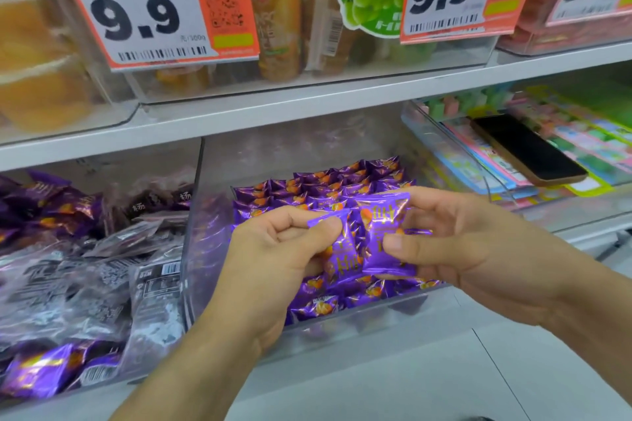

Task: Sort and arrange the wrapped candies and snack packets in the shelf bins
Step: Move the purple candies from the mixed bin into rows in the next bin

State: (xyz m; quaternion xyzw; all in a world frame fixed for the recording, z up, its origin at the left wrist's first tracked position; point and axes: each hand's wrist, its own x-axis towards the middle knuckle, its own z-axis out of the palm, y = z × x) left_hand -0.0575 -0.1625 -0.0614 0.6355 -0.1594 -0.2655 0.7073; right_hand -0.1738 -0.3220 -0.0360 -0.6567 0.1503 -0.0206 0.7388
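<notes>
Bright, even shop light falls from overhead, so I see only soft shadows under my hands (pixel 359 249). The clear bin walls (pixel 193 215) catch pale glare. Everything looks slightly soft; price tags (pixel 150 7) up top blur, and the shelf edge (pixel 307 106) bows with wide-angle distortion.

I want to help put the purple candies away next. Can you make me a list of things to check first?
1. Left hand grips a purple candy: ok.
2. Right hand pinches another purple candy: ok.
3. Both candies are over the middle bin, which holds matching purple candies: ok.
4. Rows at the back of that bin look neat: ok.
5. Left bin mixes purple candies with dark grey packets: not ok.
6. A phone lies on the colourful packets in the right bin: not ok.
7. Room left under the hands: cannot tell.
</notes>
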